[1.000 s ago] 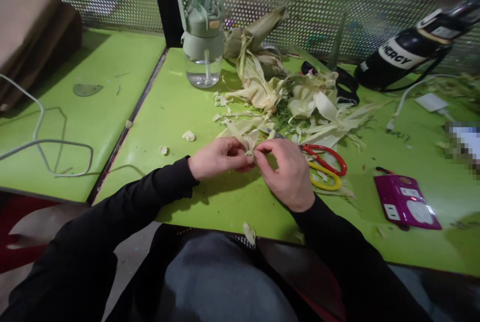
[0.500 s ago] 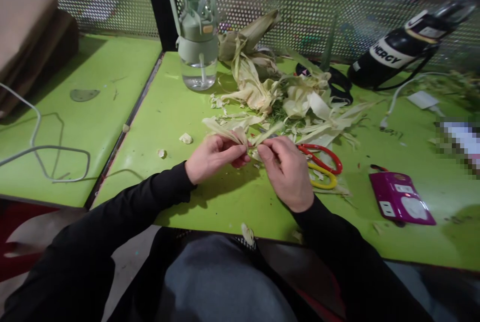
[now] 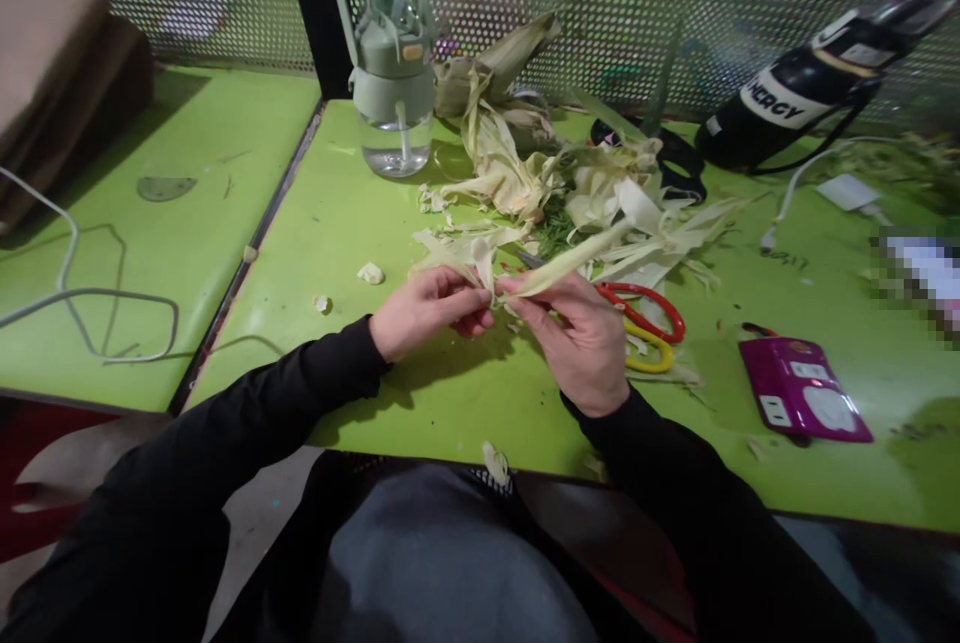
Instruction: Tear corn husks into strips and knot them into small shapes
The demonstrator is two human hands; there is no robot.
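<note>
My left hand pinches pale corn husk pieces between thumb and fingers, just above the green table. Close beside it, my right hand is closed on a long husk strip that slants up to the right. The fingertips of both hands nearly meet, and the joint between the pieces is partly hidden by them. A pile of dried corn husks lies just beyond. Scissors with red and yellow handles rest beside my right hand, their blades partly covered.
A green water bottle stands behind on the left, and a black bottle leans at the right. A purple box lies at right. White cables cross the left table. Behind runs a perforated metal screen.
The long husk strip now stretches over my right hand's fingers toward the upper right. My right hand has turned slightly and its fingertips have come nearer the left. My left hand has hardly moved.
</note>
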